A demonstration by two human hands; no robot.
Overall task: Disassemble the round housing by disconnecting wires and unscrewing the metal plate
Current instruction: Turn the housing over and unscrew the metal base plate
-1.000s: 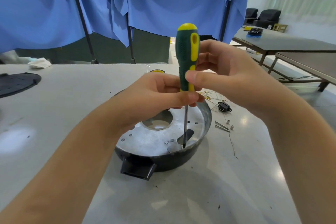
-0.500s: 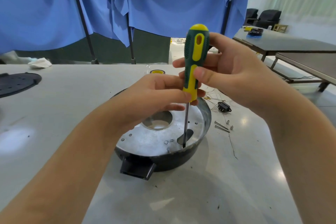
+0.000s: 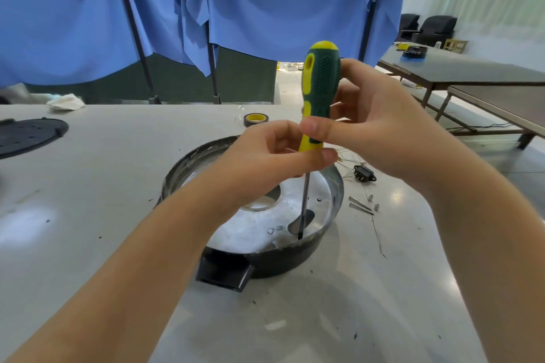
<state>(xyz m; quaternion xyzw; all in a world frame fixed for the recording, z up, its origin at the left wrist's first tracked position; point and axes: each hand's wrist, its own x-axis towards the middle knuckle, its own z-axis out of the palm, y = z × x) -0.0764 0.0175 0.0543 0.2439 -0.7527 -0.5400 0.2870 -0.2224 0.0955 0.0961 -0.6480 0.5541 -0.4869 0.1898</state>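
On the grey table, the round black housing with the silver metal plate inside sits in the middle, and a green and yellow screwdriver stands almost upright with its tip on the plate near the rim at 5 o'clock. The right hand has its fingers closed around the handle, while the left hand pinches the lower end of the handle where the shaft begins. At 3 o'clock from the housing lie loose silver screws and a small black plug connector with thin wires, and a roll of dark tape lies at 12 o'clock.
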